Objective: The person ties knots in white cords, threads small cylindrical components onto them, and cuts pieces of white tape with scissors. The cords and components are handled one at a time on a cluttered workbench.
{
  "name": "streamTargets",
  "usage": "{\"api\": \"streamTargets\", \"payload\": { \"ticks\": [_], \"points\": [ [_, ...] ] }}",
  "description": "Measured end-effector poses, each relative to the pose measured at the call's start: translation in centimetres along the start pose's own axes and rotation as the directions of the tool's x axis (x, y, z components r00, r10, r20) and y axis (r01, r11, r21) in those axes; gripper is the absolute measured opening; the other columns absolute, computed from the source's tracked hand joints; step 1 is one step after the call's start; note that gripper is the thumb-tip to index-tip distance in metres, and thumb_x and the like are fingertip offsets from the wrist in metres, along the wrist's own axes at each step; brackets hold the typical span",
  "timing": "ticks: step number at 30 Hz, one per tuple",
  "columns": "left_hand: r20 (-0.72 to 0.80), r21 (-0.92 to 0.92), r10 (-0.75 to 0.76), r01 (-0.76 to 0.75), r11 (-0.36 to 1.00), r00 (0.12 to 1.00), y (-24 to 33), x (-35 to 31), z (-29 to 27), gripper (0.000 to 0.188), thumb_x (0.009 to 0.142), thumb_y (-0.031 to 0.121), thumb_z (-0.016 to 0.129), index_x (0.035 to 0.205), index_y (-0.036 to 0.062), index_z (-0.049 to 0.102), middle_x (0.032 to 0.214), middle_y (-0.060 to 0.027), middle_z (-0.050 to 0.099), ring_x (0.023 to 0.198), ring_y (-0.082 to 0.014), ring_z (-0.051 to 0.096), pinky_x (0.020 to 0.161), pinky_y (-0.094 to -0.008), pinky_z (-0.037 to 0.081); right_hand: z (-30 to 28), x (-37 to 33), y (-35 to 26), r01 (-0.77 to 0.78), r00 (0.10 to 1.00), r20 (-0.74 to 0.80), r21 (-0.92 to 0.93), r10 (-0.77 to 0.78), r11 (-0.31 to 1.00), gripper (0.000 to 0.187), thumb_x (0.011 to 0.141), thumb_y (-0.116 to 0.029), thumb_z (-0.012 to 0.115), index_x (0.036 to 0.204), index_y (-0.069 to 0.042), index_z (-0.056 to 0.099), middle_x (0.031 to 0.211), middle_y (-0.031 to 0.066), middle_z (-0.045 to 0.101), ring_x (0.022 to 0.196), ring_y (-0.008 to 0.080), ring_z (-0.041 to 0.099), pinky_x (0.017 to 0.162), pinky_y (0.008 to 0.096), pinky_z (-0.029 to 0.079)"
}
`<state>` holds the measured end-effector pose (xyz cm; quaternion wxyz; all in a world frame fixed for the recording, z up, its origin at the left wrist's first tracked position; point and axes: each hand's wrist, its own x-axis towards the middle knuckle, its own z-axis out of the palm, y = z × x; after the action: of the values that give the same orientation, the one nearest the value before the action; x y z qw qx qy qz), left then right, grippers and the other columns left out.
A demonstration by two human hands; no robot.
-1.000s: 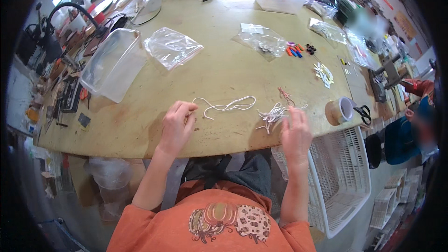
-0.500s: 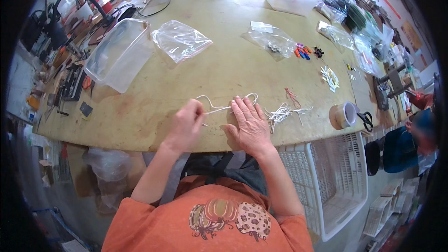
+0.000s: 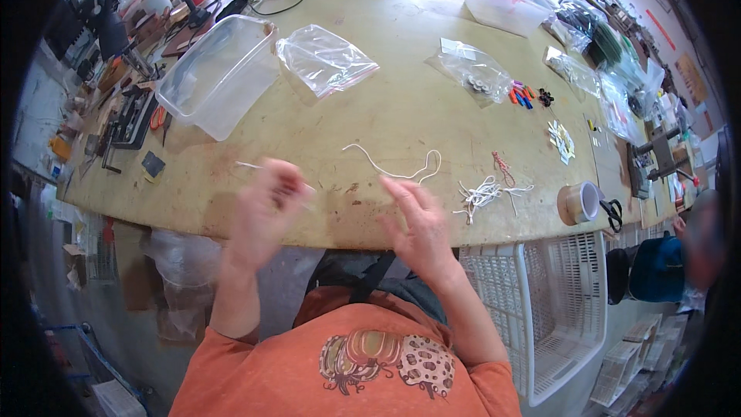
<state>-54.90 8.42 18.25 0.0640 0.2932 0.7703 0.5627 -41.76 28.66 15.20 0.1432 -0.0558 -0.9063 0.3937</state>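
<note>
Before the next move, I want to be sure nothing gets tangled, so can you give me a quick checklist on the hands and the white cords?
1. Left hand grips something: cannot tell, it is blurred; a thin white strand shows beside it.
2. Right hand free: ok, fingers spread, nothing seen in it.
3. Loose white cord lies apart from the bundle of white cords: ok.
4. Thin red cord clear of the hands: ok, it lies beyond the bundle.
5. Roll of brown tape stable: ok, though near the table edge.
6. Wooden tabletop bare ahead of the hands: ok.
</note>
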Motion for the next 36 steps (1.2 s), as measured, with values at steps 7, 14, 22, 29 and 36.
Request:
{"api": "streamTargets", "payload": {
  "ticks": [7, 14, 22, 29, 36],
  "points": [
    [0.234, -0.163, 0.065, -0.026, 0.986, 0.970, 1.2, 0.2, 2.2, 0.016, 0.084, -0.003, 0.062, 0.098, 0.0031, 0.057, 0.082, 0.0004, 0.056, 0.073, -0.0044, 0.053, 0.065, -0.0198, 0.045, -2.2, -0.9, -1.7, -0.406, 0.914, 0.242, 0.585, 0.326, 0.702, 0.012, 0.090, -0.012, 0.063, 0.087, 0.000, 0.065, 0.066, -0.0042, 0.055, 0.059, 0.0042, 0.048, 0.051, 0.0197, 0.037],
    [0.442, -0.359, -0.077, 0.255, 0.898, 0.893, -2.2, 0.3, 3.5, 0.018, 0.087, -0.003, 0.060, 0.104, 0.0025, 0.057, 0.088, 0.0026, 0.055, 0.080, -0.0031, 0.052, 0.072, -0.0184, 0.044, -6.7, -0.5, -1.3, -0.458, 0.887, 0.339, 0.738, 0.315, 0.496, 0.020, 0.095, -0.017, 0.055, 0.085, -0.001, 0.062, 0.055, -0.0041, 0.046, 0.043, 0.0015, 0.033, 0.039, 0.0182, 0.022],
    [0.576, -0.338, -0.013, 0.253, 0.907, 0.817, -1.9, 0.2, 7.0, 0.026, 0.085, -0.005, 0.062, 0.109, 0.0027, 0.058, 0.097, -0.0007, 0.058, 0.089, -0.0065, 0.055, 0.080, -0.0215, 0.045, -7.3, -0.8, -1.9, -0.344, 0.924, 0.240, 0.861, 0.298, 0.375, 0.018, 0.093, -0.011, 0.055, 0.078, -0.002, 0.059, 0.054, -0.0021, 0.049, 0.040, 0.0020, 0.035, 0.037, 0.0180, 0.022],
    [0.226, -0.558, 0.415, -0.232, 0.796, 0.881, 0.7, 1.3, 6.9, 0.038, 0.098, 0.028, 0.045, 0.125, 0.0035, 0.054, 0.124, -0.0087, 0.052, 0.118, -0.0167, 0.048, 0.094, -0.0306, 0.041, -6.3, -1.3, -4.6, -0.369, 0.923, 0.125, 0.544, 0.363, 0.753, 0.017, 0.086, -0.006, 0.061, 0.069, -0.002, 0.058, 0.061, -0.0082, 0.050, 0.053, -0.0018, 0.040, 0.045, 0.0178, 0.029],
    [0.752, -0.531, 0.040, 0.567, 0.630, 0.658, 0.2, -1.8, 10.2, 0.040, 0.102, 0.037, 0.038, 0.097, 0.0021, 0.058, 0.077, 0.0036, 0.053, 0.074, -0.0068, 0.046, 0.066, -0.0219, 0.040, -5.1, -2.5, -4.1, -0.295, 0.929, 0.006, 0.614, 0.370, 0.732, 0.012, 0.089, -0.007, 0.062, 0.079, 0.000, 0.061, 0.062, -0.0043, 0.055, 0.051, -0.0014, 0.044, 0.042, 0.0167, 0.032]
  ]
}}
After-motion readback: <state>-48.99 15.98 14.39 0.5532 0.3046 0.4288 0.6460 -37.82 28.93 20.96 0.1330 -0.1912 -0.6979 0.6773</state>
